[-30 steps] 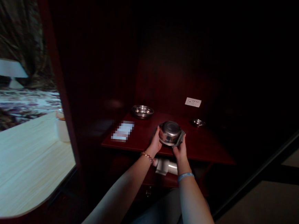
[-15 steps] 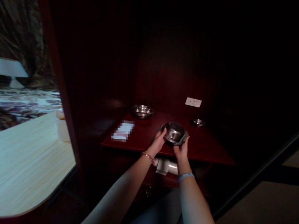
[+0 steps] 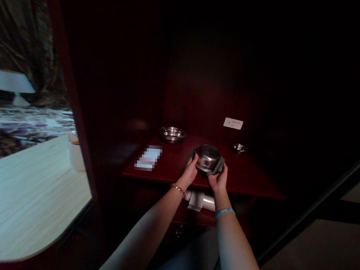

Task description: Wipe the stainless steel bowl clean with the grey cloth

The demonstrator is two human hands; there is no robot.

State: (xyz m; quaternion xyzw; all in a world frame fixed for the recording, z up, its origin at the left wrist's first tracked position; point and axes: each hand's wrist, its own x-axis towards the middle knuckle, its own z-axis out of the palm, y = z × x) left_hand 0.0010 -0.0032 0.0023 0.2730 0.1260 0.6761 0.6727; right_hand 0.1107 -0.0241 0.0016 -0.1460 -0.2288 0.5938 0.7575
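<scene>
A shiny metal bowl [image 3: 208, 156] is held bottom up above the front of a dark red desk [image 3: 167, 169]. My left hand [image 3: 190, 171] is closed on the bowl's left side, thumb against its wall. On the right, my right hand [image 3: 219, 179] grips a grey cloth [image 3: 217, 168] pressed against the bowl's rim. Part of the cloth also shows at the bowl's left edge. The inside of the bowl faces away and is hidden.
A stack of metal bowls [image 3: 172, 134] stands at the desk's back left, and a small metal dish [image 3: 239, 148] at the back right. A blurred-out pale rectangle [image 3: 148, 157] lies left. Below is a shelf with a white cylindrical object [image 3: 208, 202]. A light wooden table [image 3: 28, 198] stands left.
The bowl has turned and tilted slightly in my hands, shifting a little left. The cloth in my right hand has moved along its right side. Other things stay in place.
</scene>
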